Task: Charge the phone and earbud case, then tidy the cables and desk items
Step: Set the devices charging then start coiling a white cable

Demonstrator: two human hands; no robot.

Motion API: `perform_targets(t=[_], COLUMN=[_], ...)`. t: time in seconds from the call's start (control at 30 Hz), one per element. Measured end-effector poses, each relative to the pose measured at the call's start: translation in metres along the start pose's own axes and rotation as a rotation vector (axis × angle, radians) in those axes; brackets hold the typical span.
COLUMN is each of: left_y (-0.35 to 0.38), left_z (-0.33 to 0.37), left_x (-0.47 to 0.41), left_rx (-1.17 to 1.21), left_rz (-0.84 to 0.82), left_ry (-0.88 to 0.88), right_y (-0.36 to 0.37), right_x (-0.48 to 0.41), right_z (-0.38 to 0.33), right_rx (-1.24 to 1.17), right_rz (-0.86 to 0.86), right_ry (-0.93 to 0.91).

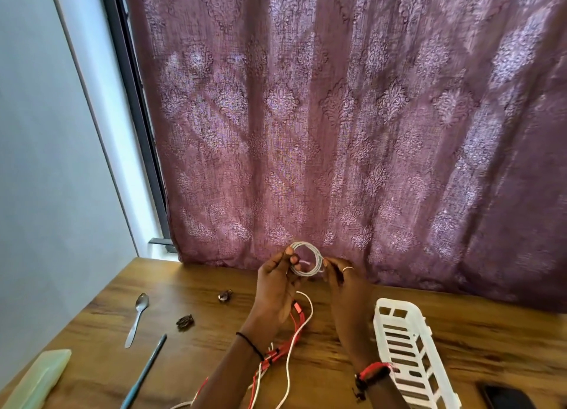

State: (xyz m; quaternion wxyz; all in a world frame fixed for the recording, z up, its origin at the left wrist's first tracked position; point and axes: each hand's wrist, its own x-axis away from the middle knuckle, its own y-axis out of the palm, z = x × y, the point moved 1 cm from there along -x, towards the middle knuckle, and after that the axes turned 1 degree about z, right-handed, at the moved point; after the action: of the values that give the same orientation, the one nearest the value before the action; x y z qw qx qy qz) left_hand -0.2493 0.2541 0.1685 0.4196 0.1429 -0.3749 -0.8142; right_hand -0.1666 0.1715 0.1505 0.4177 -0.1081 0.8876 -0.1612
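I see both hands up over the bench (pixel 199 347) w/ a white coil (pixel 306 259) btwn them: left hand (pixel 274 285) pinches its left side, right hand (pixel 345 285) holds the right edge. Red cable (pixel 299 316) & loose white cable (pixel 288 368) lie under the wrists. Basket (pixel 399 322) sits at right, phone (pixel 506 396) near it.

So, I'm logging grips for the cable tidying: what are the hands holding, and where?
Both hold the coiled white cable: left hand pinches the loop's left side, right hand its right side.
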Motion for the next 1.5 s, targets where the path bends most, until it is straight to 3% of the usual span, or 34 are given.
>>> perform_targets(t=[0.3, 0.5, 0.67, 0.83, 0.97, 1.13, 1.27, 1.5], left_y=[-0.006, -0.011, -0.025, -0.042, -0.054, -0.068, -0.063, -0.058], left_z=[-0.020, -0.018, -0.021, -0.022, -0.025, -0.027, -0.025, -0.026], left_x=[0.007, 0.011, 0.012, 0.001, -0.012, -0.027, -0.027, -0.022], left_rx=[0.027, -0.087, -0.434, -1.005, -1.194, -1.189, -1.157, -1.140], left_rz=[-0.040, -0.119, -0.192, -0.136, -0.088, -0.071, -0.150, -0.103], left_ry=[-0.009, -0.057, 0.003, 0.368, 0.482, 0.396, 0.388, 0.437], right_y=[0.018, 0.017, 0.016, 0.023, 0.020, 0.012, 0.009, 0.013], right_x=[0.005, 0.008, 0.016, 0.019, 0.016, 0.015, 0.010, 0.014], right_z=[-0.006, -0.001, 0.002, 0.010, 0.012, 0.009, 0.008, 0.011], right_rx=[-0.110, -0.128, -0.087, -0.106, -0.336, -0.754, -1.032, -0.543], right_rz=[-0.152, -0.199, -0.230, -0.293, -0.416, -0.635, -0.647, -0.501], right_ry=[0.363, 0.414, 0.433, 0.498, 0.629, 0.811, 1.001, 0.804])
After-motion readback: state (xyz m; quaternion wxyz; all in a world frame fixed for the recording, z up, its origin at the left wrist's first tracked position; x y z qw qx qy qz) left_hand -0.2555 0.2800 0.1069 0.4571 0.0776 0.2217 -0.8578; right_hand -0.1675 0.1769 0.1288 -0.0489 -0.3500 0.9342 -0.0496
